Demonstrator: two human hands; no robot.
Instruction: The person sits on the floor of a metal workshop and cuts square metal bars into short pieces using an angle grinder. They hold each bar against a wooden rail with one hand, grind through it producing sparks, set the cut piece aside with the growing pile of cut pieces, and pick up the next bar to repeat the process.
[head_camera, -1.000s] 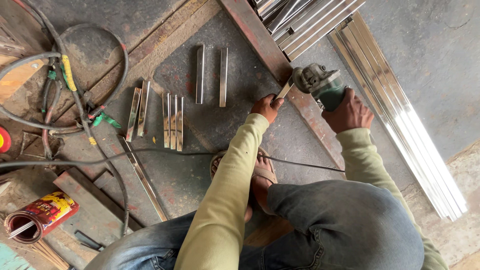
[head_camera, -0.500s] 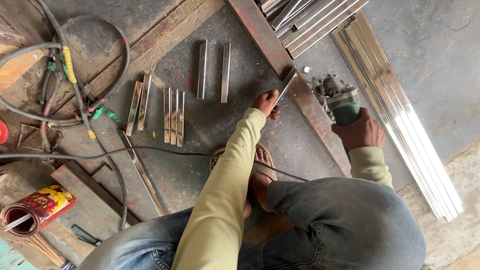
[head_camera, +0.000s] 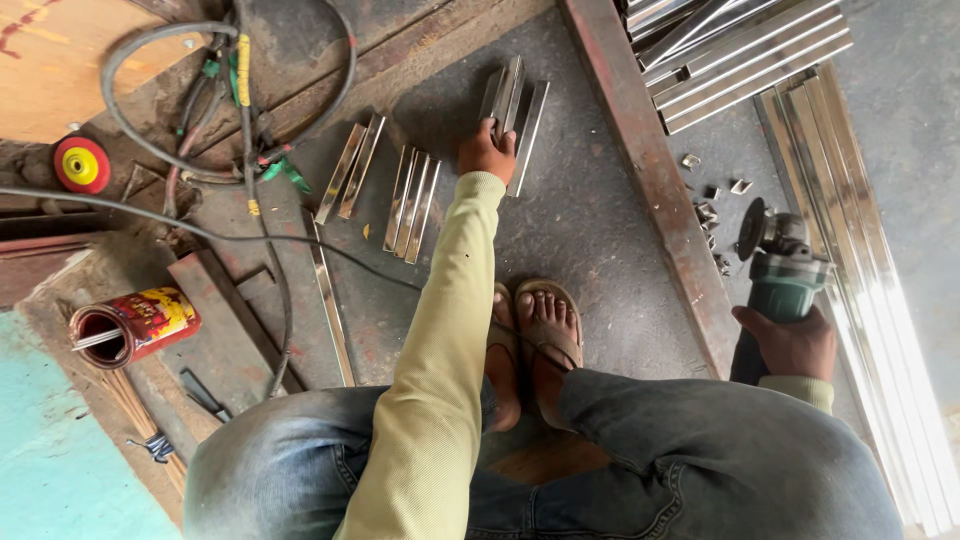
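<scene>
At 9 o'clock a red and yellow tin (head_camera: 135, 325) lies on its side on the floor (head_camera: 590, 230), and a red disc with a yellow centre (head_camera: 81, 165) sits at 10 o'clock. Black cables (head_camera: 240, 130) loop near 11 o'clock. Just right of them lie 2 short steel strips (head_camera: 350, 180), then 3 more (head_camera: 411, 203) close together. At 12 o'clock the left hand (head_camera: 487, 153), reaching out in a pale yellow sleeve (head_camera: 440, 340), is clamped on the near end of a short steel bar (head_camera: 510, 95) that lies among 2 or 3 like pieces. Sandalled feet (head_camera: 535, 340) stand at centre. A rusty beam (head_camera: 650, 190) runs up to 1 o'clock beside long steel sections (head_camera: 740, 50). At 3 o'clock the right hand (head_camera: 790, 345) is closed round the body of a green angle grinder (head_camera: 780, 270), well apart from the left hand.
</scene>
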